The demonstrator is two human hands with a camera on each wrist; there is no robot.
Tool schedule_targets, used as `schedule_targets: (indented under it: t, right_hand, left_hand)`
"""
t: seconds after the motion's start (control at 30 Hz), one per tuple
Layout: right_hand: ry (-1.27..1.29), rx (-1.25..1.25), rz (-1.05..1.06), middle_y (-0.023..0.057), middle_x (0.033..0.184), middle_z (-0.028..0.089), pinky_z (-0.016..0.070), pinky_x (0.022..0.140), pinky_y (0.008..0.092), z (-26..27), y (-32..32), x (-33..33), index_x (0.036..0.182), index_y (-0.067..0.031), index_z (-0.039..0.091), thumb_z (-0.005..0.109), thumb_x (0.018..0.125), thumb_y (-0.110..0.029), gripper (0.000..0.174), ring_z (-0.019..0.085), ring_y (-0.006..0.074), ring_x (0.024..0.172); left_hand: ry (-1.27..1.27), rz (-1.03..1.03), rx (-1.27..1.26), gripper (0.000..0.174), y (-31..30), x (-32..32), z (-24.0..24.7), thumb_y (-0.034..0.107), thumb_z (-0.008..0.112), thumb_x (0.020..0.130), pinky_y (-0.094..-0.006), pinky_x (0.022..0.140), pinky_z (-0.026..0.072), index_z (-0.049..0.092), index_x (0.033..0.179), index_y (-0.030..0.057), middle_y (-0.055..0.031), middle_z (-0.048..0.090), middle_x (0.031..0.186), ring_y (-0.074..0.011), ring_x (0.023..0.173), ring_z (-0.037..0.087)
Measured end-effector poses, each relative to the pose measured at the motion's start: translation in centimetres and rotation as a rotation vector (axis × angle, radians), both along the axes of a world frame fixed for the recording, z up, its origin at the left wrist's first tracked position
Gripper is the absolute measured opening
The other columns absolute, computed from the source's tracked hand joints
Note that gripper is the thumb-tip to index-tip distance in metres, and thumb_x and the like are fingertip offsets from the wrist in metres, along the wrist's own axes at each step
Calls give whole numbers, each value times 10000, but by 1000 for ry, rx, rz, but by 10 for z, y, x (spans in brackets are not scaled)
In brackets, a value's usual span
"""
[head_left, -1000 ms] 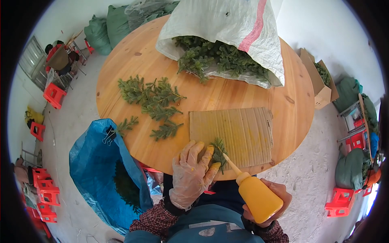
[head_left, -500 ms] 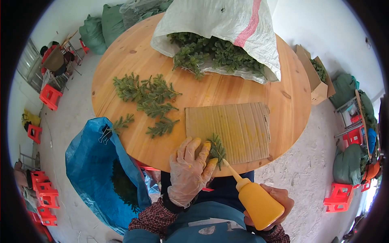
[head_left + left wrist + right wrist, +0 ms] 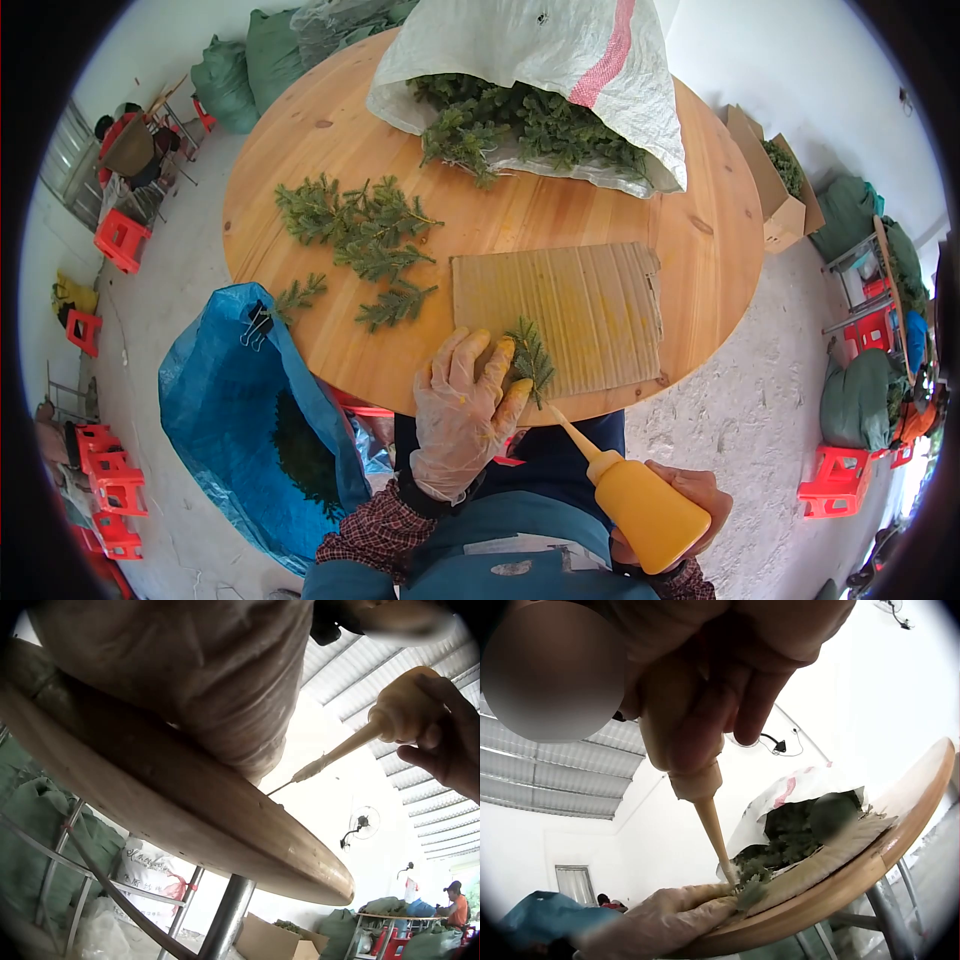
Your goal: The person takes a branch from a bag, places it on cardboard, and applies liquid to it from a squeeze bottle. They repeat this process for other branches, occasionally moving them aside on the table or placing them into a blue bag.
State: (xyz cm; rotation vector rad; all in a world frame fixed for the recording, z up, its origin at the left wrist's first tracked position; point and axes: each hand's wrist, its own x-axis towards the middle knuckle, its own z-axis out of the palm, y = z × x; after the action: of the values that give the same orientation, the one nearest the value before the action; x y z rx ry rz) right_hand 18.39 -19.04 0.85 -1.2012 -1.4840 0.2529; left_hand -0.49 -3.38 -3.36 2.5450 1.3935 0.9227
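My left hand (image 3: 460,410), in a clear glove stained yellow at the fingertips, rests at the round table's near edge. Its thumb and forefinger pinch a small fir sprig (image 3: 533,362) by one side, over the corner of a corrugated cardboard sheet (image 3: 600,320). My bare right hand (image 3: 700,495) grips a yellow squeeze bottle (image 3: 650,510), tilted with its long nozzle pointing toward the sprig. The nozzle tip is close by the sprig's near stem end. In the right wrist view, the gloved left hand (image 3: 656,922) lies just under the nozzle (image 3: 712,832).
More fir sprigs (image 3: 365,235) lie on the wooden table (image 3: 490,225), left of the cardboard. At the back stands a white woven sack (image 3: 520,50) full of fir branches. A blue bag (image 3: 225,400) with greenery hangs open at the table's left edge, held by a binder clip (image 3: 256,325).
The bottle's nozzle has moved nearer to me along the sprig, from beside its needles to its stem end. My left hand stays at the sprig; the head view has shifted slightly.
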Motion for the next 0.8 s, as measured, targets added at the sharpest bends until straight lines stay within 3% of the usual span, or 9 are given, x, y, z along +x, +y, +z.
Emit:
schedule_targets:
  t: [0.07, 0.17, 0.23, 0.33, 0.43, 0.6, 0.7, 0.8]
  right_hand:
    - [21, 14, -27, 262, 1069, 637, 617, 749, 393, -2, -5, 2, 1279, -36, 383, 957, 652, -255, 878, 739, 335, 864]
    - [48, -110, -229, 178, 1069, 579, 559, 755, 350, -2, -13, 4, 1237, -17, 395, 729, 794, -652, 843, 671, 281, 890]
    - [77, -80, -272, 188, 1054, 593, 558, 765, 355, -5, -13, 8, 1231, -18, 402, 780, 758, -616, 851, 672, 280, 895]
    - [131, -9, -370, 207, 1023, 621, 555, 787, 366, -20, -15, 19, 1218, -22, 416, 882, 686, -546, 880, 676, 278, 905]
    - [275, -121, -441, 173, 1003, 619, 531, 770, 361, -58, -34, 37, 1191, -19, 428, 814, 723, -625, 858, 653, 254, 882]
    - [170, -87, -479, 146, 967, 616, 532, 752, 342, -38, -12, 40, 1187, -9, 422, 777, 745, -651, 856, 662, 238, 847]
    - [267, -143, -455, 130, 1069, 549, 560, 623, 283, -14, 4, 26, 1169, 62, 502, 577, 883, -692, 810, 679, 203, 751]
    - [196, -88, -490, 138, 1065, 549, 559, 607, 278, -24, 7, 35, 1194, 65, 453, 604, 863, -695, 843, 679, 202, 707]
  left_hand:
    - [-45, 20, -4, 487, 1, 1, 3, 235, 763, 789, -479, 929, 408, 656, 1243, 94, -103, 549, 1268, -331, 1209, 521]
    - [-15, -82, 19, 469, 4, -3, 3, 236, 746, 808, -459, 918, 412, 650, 1248, 103, -90, 568, 1225, -314, 1153, 541]
    - [9, -126, 25, 460, 4, -5, 2, 236, 738, 818, -449, 912, 414, 648, 1250, 107, -83, 578, 1203, -305, 1125, 551]
    - [-66, -164, -15, 360, 5, -4, 3, 156, 747, 786, -438, 880, 422, 670, 1137, 132, -56, 600, 1088, -290, 1022, 582]
    - [-111, -117, -8, 313, 4, -11, 11, 133, 750, 773, -433, 873, 425, 664, 1074, 133, -53, 601, 1048, -283, 1000, 588]
    - [-71, 73, 194, 258, 29, -41, 51, 117, 735, 782, -437, 879, 421, 654, 1027, 129, -61, 599, 1036, -282, 1015, 582]
    - [113, 262, 338, 237, 62, -60, 63, 145, 707, 817, -442, 897, 416, 659, 1047, 115, -78, 603, 1053, -292, 1069, 574]
    - [261, 385, 403, 239, 83, -68, 70, 177, 676, 843, -442, 917, 415, 665, 1070, 103, -93, 609, 1067, -307, 1083, 565]
